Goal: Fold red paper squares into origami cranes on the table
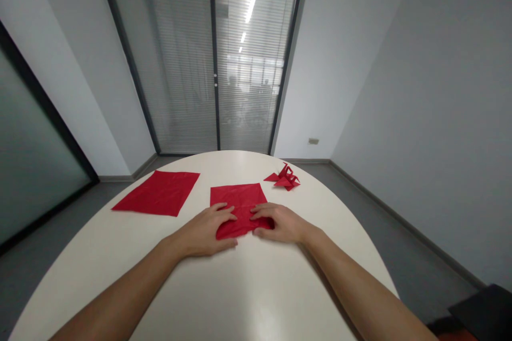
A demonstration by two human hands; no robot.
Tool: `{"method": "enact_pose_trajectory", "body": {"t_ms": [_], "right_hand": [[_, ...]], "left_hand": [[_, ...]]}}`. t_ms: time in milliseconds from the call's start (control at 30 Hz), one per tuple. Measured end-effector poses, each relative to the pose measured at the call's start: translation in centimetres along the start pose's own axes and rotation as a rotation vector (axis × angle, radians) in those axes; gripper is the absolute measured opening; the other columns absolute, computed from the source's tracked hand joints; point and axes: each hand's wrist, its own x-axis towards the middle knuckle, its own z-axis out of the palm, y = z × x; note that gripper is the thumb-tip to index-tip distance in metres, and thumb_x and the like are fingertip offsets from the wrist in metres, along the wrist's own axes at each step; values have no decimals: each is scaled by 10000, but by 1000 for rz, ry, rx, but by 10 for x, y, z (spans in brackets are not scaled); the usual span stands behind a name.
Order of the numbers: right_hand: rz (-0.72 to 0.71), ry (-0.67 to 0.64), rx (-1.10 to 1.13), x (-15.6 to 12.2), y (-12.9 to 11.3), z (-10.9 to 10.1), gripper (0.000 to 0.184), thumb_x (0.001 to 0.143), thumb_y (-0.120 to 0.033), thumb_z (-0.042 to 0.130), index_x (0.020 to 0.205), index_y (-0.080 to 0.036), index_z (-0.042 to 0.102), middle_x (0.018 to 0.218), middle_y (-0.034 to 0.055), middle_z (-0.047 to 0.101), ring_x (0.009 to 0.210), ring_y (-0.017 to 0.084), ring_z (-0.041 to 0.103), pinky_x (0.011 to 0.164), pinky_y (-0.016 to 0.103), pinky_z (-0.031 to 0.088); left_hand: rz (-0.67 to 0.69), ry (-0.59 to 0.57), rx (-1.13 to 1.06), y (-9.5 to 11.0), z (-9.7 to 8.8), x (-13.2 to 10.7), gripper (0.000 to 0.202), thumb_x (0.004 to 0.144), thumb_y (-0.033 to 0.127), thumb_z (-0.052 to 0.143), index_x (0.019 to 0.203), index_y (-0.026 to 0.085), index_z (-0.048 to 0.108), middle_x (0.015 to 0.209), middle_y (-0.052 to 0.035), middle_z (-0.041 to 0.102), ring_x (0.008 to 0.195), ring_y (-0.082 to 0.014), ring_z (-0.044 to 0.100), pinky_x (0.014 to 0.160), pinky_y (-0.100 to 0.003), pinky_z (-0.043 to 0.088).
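A red paper sheet [239, 198] lies on the white round table [240, 287] in front of me, its near edge folded up. My left hand [206, 232] rests on the sheet's near left corner, thumb under the edge and fingers on top, pinching it. On the near right part sits my right hand [280, 222], fingers curled over the paper and thumb below it. The two hands nearly touch at the fingertips.
A second flat red sheet [158, 193] lies to the left on the table. A folded red paper figure [285, 178] stands at the far right of the table. Beyond are glass doors with blinds [216, 64] and grey walls.
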Motion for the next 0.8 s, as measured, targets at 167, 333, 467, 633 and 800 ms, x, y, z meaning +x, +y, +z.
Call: {"method": "enact_pose_trajectory", "body": {"t_ms": [167, 333, 467, 633, 800], "right_hand": [[-25, 9, 57, 1, -4, -4, 301, 960, -396, 563, 1141, -225, 733, 1221, 89, 715, 1131, 254, 658, 996, 370, 480], [23, 8, 70, -2, 0, -9, 323, 915, -367, 619, 1189, -220, 710, 1170, 81, 734, 1050, 251, 686, 945, 344, 497], [79, -4, 99, -5, 11, -8, 356, 836, -311, 687, 1177, -216, 718, 1137, 74, 744, 971, 249, 695, 896, 332, 505], [184, 40, 182, -5, 20, -6, 256, 901, -334, 602, 1048, -180, 745, 917, 56, 758, 732, 183, 647, 691, 280, 485], [263, 127, 217, -4, 25, -2, 324, 948, -434, 539, 924, -157, 705, 809, 46, 713, 701, 185, 608, 642, 290, 455]], "left_hand": [[38, -59, -4, -6, -9, -5, 564, 829, 446, 663, 1356, 256, 602, 1535, -81, 464, 1432, -313, 393, 1170, -468, 337], [45, 20, -49, -17, -9, -5, 282, 878, 311, 573, 1099, 252, 738, 1427, -62, 586, 1277, -253, 571, 1087, -375, 430], [39, 47, -89, -25, -8, -3, 259, 901, 358, 561, 1021, 239, 757, 1313, -70, 673, 1221, -261, 609, 1047, -373, 451], [-90, 69, -155, -24, -11, -2, 389, 972, 447, 443, 1157, 232, 709, 1150, -86, 742, 1057, -258, 679, 926, -360, 494], [-152, 175, -159, -26, -10, 1, 370, 984, 448, 407, 997, 233, 707, 956, -61, 753, 864, -251, 690, 796, -349, 499]]}}
